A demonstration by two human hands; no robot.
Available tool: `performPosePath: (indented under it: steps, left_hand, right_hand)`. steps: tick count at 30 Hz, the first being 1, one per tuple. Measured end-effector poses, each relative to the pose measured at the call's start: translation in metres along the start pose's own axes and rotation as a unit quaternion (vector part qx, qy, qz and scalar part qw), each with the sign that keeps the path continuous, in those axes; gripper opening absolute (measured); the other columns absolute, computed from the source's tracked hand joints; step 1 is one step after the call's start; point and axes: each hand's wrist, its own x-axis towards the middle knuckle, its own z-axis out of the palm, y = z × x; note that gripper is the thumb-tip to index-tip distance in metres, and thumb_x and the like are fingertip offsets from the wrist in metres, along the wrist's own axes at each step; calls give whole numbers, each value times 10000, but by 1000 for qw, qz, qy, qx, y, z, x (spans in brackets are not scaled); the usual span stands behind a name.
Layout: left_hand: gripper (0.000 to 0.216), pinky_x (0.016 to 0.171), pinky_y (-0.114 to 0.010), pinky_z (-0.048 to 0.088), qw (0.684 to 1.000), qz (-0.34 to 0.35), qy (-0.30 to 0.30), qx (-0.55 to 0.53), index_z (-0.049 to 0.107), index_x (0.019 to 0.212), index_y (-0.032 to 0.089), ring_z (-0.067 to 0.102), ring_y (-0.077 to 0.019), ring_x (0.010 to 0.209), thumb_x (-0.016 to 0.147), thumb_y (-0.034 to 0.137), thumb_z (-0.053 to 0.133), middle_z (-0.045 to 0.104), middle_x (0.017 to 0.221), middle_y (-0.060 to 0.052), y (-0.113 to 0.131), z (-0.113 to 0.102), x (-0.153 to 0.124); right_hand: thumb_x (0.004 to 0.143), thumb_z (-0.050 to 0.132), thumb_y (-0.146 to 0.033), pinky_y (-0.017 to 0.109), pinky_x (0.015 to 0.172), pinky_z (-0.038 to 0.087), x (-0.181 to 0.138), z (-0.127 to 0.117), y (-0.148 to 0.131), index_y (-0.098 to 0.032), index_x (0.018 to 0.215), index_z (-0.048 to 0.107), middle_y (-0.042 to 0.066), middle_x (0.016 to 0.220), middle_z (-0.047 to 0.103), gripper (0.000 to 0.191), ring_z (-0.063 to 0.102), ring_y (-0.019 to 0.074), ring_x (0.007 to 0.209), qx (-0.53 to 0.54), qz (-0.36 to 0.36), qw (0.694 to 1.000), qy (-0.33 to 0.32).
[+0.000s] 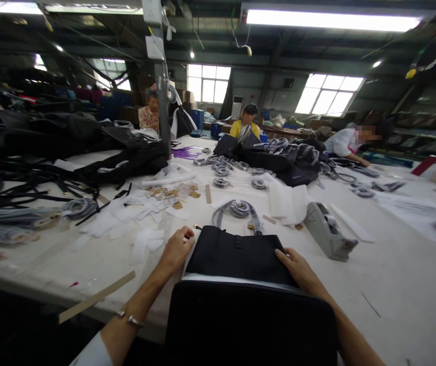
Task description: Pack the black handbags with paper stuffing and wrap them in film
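Observation:
A black handbag [236, 254] lies on the white table in front of me, its large dark flap [252, 320] reaching toward my body. A pale strip shows between the bag's body and the flap. My right hand [294, 262] grips the bag's right edge, thumb on top and fingers partly hidden beneath. At the upper left corner, my left hand [180, 246] has its fingers curled together beside a small dark tab with a metal end [198, 227]; what they pinch, if anything, is hidden. Plastic-wrapped handles [236, 209] arch beyond the bag's top edge.
A grey tape dispenser [328, 231] stands to the right, near white foam sheets [288, 201]. White paper scraps [118, 216] and a tan strip [97, 297] lie left. Black bags [294, 162] and wrapped coils fill the far table around a metal post [162, 101]. Several people work beyond.

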Motion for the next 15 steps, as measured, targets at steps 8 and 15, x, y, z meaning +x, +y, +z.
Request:
performPosePath:
  steps: [8,15]
  left_hand:
    - [319,542,-240,321,993,-63,-93,-22,571,635,168,488,-145,582,710,477,545,517,538,28,-3,10,22]
    - [355,487,-239,263,985,-70,-157,-4,526,561,173,396,-112,481,616,505,641,424,456,56,0,11,32]
  right_hand:
    - [793,530,-523,319,705,502,-2,0,-1,-170,970,598,66,821,719,401,671,247,795,6,-13,1000,1]
    - [810,502,-534,296,686,497,4,3,6,-177,975,584,56,836,709,401,668,227,791,1,-25,1000,-11]
